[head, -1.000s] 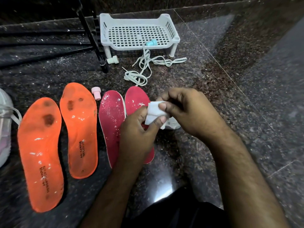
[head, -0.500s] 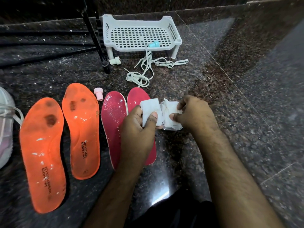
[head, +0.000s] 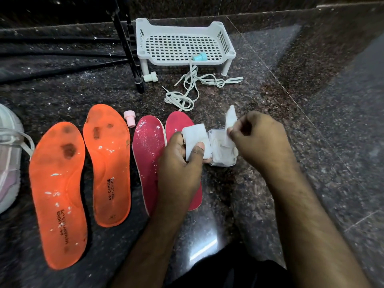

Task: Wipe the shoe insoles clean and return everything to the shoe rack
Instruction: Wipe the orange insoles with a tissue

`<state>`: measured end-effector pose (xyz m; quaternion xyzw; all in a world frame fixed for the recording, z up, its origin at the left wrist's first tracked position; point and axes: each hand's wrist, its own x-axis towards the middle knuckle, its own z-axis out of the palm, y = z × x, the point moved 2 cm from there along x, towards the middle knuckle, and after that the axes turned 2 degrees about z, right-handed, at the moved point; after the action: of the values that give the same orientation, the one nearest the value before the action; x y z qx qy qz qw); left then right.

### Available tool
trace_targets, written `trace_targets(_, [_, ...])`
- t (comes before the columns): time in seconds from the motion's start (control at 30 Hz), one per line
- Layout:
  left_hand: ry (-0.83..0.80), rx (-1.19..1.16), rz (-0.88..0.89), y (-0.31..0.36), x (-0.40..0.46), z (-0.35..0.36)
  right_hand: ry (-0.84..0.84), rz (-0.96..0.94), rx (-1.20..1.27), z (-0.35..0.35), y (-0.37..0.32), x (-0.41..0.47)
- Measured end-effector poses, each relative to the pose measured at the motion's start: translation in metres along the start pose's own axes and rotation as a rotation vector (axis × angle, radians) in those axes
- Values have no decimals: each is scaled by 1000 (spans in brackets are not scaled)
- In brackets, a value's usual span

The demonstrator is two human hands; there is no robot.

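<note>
Two orange insoles [head: 58,192] [head: 108,163] and two pink-red insoles [head: 148,154] [head: 178,123] lie side by side on the dark granite floor, speckled with white bits. My left hand [head: 180,163] holds a folded white wipe [head: 194,140] under its thumb, above the right pink insole. My right hand [head: 257,140] pinches another white wipe [head: 230,119], lifted out of a small clear wipe pack [head: 222,154] that sits between my hands. The white plastic shoe rack [head: 182,44] stands at the back.
White shoelaces [head: 191,88] trail from the rack toward the insoles. A teal cap [head: 199,57] lies on the rack, a white cap [head: 150,76] by its leg, a pink cap [head: 129,118] between insoles. A white shoe [head: 9,159] sits far left. A black stand leg [head: 128,48] rises beside the rack.
My hands have drawn apart. The right hand has pulled a wipe up out of the clear pack, which now shows between them. The left hand still holds its folded wipe.
</note>
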<state>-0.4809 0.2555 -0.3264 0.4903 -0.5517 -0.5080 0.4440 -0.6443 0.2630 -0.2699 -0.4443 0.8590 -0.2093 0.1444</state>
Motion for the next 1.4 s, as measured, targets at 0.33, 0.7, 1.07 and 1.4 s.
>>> trace_targets(0.33, [11,20,-39,-2,-2,1,-89,-50,173,4,1,1])
trace_targets(0.7, [-17,-90,-99,4,-3,6,-204,16,-29,20,7,4])
trace_targets(1.07, [19,-59,-78,-5,1,4,1,-98,-49,13,-6,4])
trace_targets(1.4, [1,-50,-90,-8,9,-1,-270,-423,158,30,-32,-5])
